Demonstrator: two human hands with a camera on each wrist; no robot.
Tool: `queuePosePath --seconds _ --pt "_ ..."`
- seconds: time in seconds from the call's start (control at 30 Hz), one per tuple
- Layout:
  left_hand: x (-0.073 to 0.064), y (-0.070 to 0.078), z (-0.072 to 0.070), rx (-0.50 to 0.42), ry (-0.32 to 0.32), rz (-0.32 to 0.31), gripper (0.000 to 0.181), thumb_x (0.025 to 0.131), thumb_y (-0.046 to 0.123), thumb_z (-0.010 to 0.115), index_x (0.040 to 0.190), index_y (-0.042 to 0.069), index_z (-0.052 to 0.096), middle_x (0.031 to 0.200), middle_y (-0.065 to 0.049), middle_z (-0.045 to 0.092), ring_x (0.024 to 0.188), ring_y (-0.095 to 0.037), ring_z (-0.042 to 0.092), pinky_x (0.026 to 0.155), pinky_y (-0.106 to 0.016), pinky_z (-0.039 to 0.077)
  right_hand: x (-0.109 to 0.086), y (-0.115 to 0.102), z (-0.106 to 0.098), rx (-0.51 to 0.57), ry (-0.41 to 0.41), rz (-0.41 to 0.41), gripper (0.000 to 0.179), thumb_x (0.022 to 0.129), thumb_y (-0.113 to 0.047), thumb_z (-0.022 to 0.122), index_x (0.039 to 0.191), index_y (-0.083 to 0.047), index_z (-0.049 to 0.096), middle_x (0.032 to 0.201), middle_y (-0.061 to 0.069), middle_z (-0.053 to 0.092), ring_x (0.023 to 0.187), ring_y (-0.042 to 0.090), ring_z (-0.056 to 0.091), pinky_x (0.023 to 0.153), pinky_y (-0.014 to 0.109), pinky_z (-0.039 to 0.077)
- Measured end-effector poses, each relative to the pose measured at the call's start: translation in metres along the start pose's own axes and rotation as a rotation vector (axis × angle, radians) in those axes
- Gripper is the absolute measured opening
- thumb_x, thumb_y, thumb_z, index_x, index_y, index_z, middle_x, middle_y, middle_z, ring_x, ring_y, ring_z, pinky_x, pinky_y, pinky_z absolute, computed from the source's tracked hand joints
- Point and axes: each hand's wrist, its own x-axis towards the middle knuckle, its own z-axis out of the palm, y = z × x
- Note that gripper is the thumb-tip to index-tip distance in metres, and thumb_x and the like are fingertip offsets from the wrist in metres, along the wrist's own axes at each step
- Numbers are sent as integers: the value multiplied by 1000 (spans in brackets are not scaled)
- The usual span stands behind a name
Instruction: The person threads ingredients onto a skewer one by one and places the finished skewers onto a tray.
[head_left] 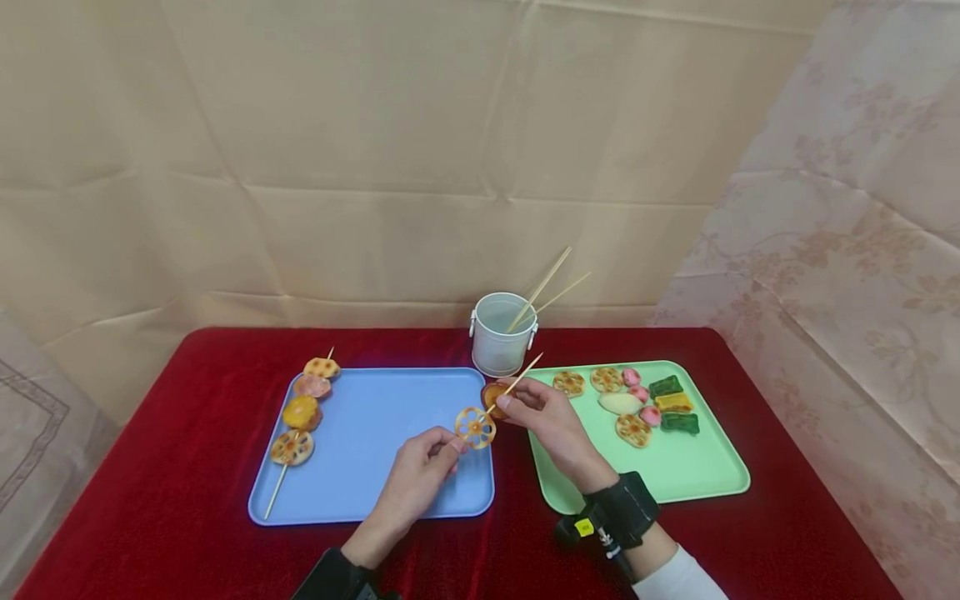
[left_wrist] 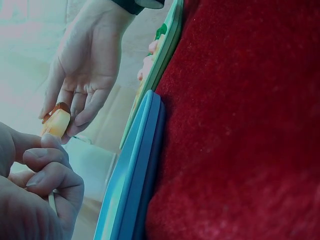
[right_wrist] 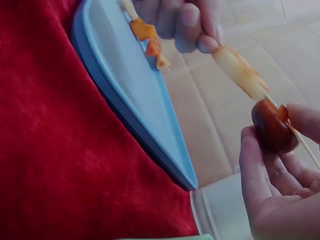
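My left hand point(head_left: 426, 467) grips a wooden skewer point(head_left: 525, 375) near its lower end, above the blue tray's right side. A lotus root slice point(head_left: 476, 427) sits on that skewer, right at the left fingertips. My right hand point(head_left: 553, 421) pinches a glossy brown, rounded food piece point(right_wrist: 272, 126) between thumb and fingers. In the right wrist view the skewer runs along this piece, close beyond the lotus root slice, and its pointed end extends past it. The left wrist view shows a short length of skewer point(left_wrist: 52, 202) below the curled left fingers.
On the left of the blue tray point(head_left: 375, 417) lies a loaded skewer point(head_left: 302, 412). The green tray point(head_left: 712, 467) holds lotus root slices, pink pieces, green pieces and a yellow piece point(head_left: 673, 402). A white bucket point(head_left: 498, 354) with skewers stands behind, on red cloth.
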Motion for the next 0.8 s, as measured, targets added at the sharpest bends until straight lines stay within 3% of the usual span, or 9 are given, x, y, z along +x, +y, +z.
queuePosePath --seconds 0.27,0.47,0.67,0.8 --pt "-2 3 0 -23 12 -13 18 99 15 66 91 0 69 67 -2 58 58 -10 46 54 -23 34 -1 2 2 13 -16 0 41 100 -17 69 135 3 62 119 16 72 104 16 70 92 34 56" --pt "-3 4 -3 -21 24 -28 15 99 13 64 93 1 71 69 -1 58 62 -10 50 57 -23 37 4 -2 -11 -34 -11 11 50 104 -26 64 141 6 53 126 21 68 107 24 70 95 38 56" --pt "-4 3 -8 -23 36 -44 14 99 11 63 95 1 71 69 -1 58 63 -12 51 58 -23 38 12 -17 -46 -216 92 -20 46 105 -35 62 129 4 62 120 25 69 111 41 67 93 40 57" --pt "-4 3 -10 -26 35 -56 15 100 11 63 96 -1 71 69 -1 57 61 -12 49 57 -23 37 19 -25 -71 -456 145 -64 39 104 -33 63 122 1 69 114 22 72 103 37 69 88 41 58"
